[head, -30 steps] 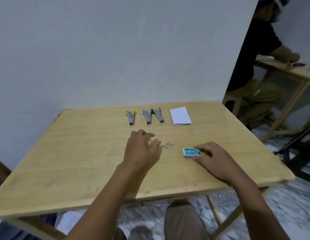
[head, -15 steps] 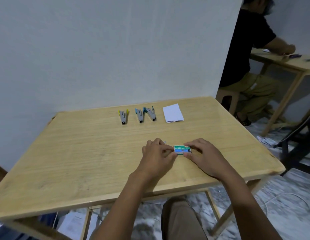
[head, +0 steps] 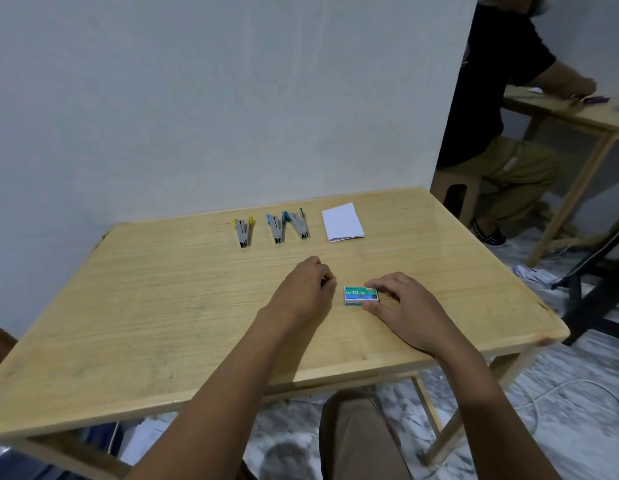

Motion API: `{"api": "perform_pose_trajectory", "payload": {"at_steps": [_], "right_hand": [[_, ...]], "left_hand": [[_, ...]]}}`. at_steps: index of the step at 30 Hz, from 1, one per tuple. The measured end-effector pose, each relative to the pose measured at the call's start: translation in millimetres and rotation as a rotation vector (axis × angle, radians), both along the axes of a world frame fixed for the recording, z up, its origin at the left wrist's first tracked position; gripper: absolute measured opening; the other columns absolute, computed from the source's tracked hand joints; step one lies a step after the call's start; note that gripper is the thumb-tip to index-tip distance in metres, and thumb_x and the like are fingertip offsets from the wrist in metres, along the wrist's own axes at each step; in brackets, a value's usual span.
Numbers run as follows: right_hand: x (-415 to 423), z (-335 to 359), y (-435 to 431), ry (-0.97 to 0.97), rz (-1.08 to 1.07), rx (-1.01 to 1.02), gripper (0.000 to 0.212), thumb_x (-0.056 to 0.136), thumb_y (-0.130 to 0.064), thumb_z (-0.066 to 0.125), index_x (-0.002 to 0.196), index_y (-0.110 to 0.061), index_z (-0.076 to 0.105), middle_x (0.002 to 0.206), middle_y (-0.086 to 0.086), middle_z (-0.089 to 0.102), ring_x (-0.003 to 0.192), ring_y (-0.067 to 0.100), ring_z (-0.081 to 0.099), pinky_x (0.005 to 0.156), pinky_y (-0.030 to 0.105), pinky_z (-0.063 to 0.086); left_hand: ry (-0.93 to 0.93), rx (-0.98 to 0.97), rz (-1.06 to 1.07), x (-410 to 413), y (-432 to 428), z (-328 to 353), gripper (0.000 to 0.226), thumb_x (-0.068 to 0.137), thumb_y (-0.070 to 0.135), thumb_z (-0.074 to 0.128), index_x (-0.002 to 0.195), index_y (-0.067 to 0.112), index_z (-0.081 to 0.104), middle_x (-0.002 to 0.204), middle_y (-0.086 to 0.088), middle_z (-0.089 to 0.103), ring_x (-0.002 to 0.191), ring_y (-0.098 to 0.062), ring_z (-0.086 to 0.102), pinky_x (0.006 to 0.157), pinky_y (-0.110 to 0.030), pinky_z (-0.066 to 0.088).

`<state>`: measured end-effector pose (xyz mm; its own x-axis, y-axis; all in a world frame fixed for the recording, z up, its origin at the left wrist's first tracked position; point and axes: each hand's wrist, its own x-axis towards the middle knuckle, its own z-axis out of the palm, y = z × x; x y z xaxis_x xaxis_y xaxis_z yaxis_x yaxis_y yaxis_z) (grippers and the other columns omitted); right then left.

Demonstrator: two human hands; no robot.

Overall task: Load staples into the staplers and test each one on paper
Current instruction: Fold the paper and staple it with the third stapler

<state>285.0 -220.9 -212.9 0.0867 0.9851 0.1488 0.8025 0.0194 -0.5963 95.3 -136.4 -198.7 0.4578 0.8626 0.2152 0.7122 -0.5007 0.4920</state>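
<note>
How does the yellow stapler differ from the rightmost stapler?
The yellow stapler has yellow trim, the rightmost stapler teal. The yellow stapler lies alone and nearly straight; the rightmost stapler is slanted, close beside the middle stapler. Both are grey and lie open.

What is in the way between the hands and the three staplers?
Nothing visible. Only bare table lies between the left hand and the staplers. The right hand holds the staple box, off that path.
</note>
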Motion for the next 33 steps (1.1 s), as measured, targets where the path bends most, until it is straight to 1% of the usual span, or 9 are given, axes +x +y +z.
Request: {"api": "perform_pose_trajectory", "payload": {"at_steps": [3, 7, 10, 13, 17, 20, 22, 26, 33], "right_hand": [[0.7, -0.2, -0.5, 0.010, 0.002, 0.007, 0.039, 0.092, -0.042, 0.065, 0.130, -0.033, 0.060, 0.119, -0.013, 0.057, 0.107, 0.004, 0.049, 0.077, 0.016, 0.040], [-2.4, 1.4, -2.9, -0.002, 0.021, 0.001, 0.038, 0.092, -0.044, 0.064, 0.129, -0.034, 0.061, 0.121, -0.013, 0.059, 0.109, 0.006, 0.050, 0.085, 0.024, 0.043], [-6.0, 2.4, -6.9, -0.080, 0.029, -0.005, 0.037, 0.094, -0.047, 0.059, 0.130, -0.038, 0.058, 0.126, -0.014, 0.057, 0.116, 0.007, 0.047, 0.096, 0.032, 0.035], [-12.5, 1.9, -14.1, -0.134, 0.041, -0.005, 0.035, 0.094, -0.051, 0.056, 0.128, -0.043, 0.057, 0.128, -0.019, 0.055, 0.118, 0.005, 0.043, 0.097, 0.032, 0.027], [-24.9, 1.4, -23.4, -0.136, 0.086, -0.022, 0.036, 0.094, -0.053, 0.056, 0.129, -0.045, 0.055, 0.125, -0.024, 0.053, 0.119, 0.001, 0.039, 0.099, 0.032, 0.022], [-31.5, 1.6, -28.9, -0.077, 0.086, -0.004, 0.044, 0.091, -0.055, 0.058, 0.133, -0.046, 0.050, 0.122, -0.027, 0.051, 0.117, -0.002, 0.039, 0.099, 0.031, 0.020], [-33.4, 1.5, -30.2, -0.067, 0.077, 0.009, 0.042, 0.091, -0.054, 0.059, 0.132, -0.046, 0.052, 0.121, -0.027, 0.052, 0.117, -0.002, 0.041, 0.099, 0.032, 0.021], [-34.4, 2.3, -28.9, -0.116, 0.082, -0.009, 0.033, 0.094, -0.051, 0.056, 0.126, -0.046, 0.057, 0.121, -0.027, 0.053, 0.116, 0.000, 0.041, 0.095, 0.032, 0.020], [-33.9, 5.2, -29.6, -0.133, 0.102, -0.032, 0.033, 0.095, -0.049, 0.055, 0.129, -0.046, 0.056, 0.125, -0.026, 0.052, 0.118, 0.000, 0.039, 0.099, 0.034, 0.021]], "left_hand": [[-0.010, -0.015, -0.023, -4.9, -5.9, 0.4, 0.021, 0.097, 0.021, 0.054, 0.099, 0.009, 0.071, 0.095, 0.001, 0.057, 0.081, -0.011, 0.053, 0.071, -0.025, 0.048], [-0.002, -0.055, -0.041, -16.6, -23.6, 3.7, 0.022, 0.097, 0.027, 0.055, 0.102, 0.015, 0.072, 0.099, 0.006, 0.058, 0.082, -0.008, 0.054, 0.068, -0.020, 0.051], [-0.033, -0.082, -0.044, -29.8, -42.9, 5.3, 0.021, 0.095, 0.027, 0.056, 0.103, 0.017, 0.072, 0.099, 0.009, 0.058, 0.084, -0.006, 0.056, 0.067, -0.017, 0.048], [-0.068, -0.082, -0.036, -42.3, -58.6, 2.8, 0.022, 0.094, 0.027, 0.056, 0.104, 0.018, 0.073, 0.099, 0.010, 0.057, 0.086, -0.006, 0.057, 0.070, -0.017, 0.049], [-0.108, -0.107, -0.041, -51.6, -66.7, -4.7, 0.023, 0.094, 0.027, 0.059, 0.108, 0.017, 0.073, 0.100, 0.009, 0.055, 0.089, -0.006, 0.057, 0.066, -0.006, 0.044], [-0.151, -0.107, -0.052, -61.2, -71.2, -11.6, 0.026, 0.093, 0.034, 0.060, 0.111, 0.019, 0.072, 0.105, 0.007, 0.049, 0.094, -0.010, 0.060, 0.069, -0.011, 0.047], [-0.165, -0.085, -0.041, -65.7, -72.8, -14.9, 0.028, 0.092, 0.037, 0.060, 0.112, 0.020, 0.071, 0.107, 0.007, 0.047, 0.094, -0.010, 0.060, 0.071, -0.017, 0.049], [-0.148, -0.047, -0.024, -64.6, -74.0, -16.3, 0.023, 0.093, 0.032, 0.061, 0.110, 0.022, 0.073, 0.102, 0.007, 0.053, 0.093, -0.010, 0.056, 0.074, -0.019, 0.050], [-0.185, -0.079, -0.028, -64.1, -75.5, -15.8, 0.022, 0.092, 0.028, 0.062, 0.108, 0.020, 0.074, 0.099, 0.007, 0.055, 0.093, -0.009, 0.058, 0.078, -0.022, 0.054]]}}
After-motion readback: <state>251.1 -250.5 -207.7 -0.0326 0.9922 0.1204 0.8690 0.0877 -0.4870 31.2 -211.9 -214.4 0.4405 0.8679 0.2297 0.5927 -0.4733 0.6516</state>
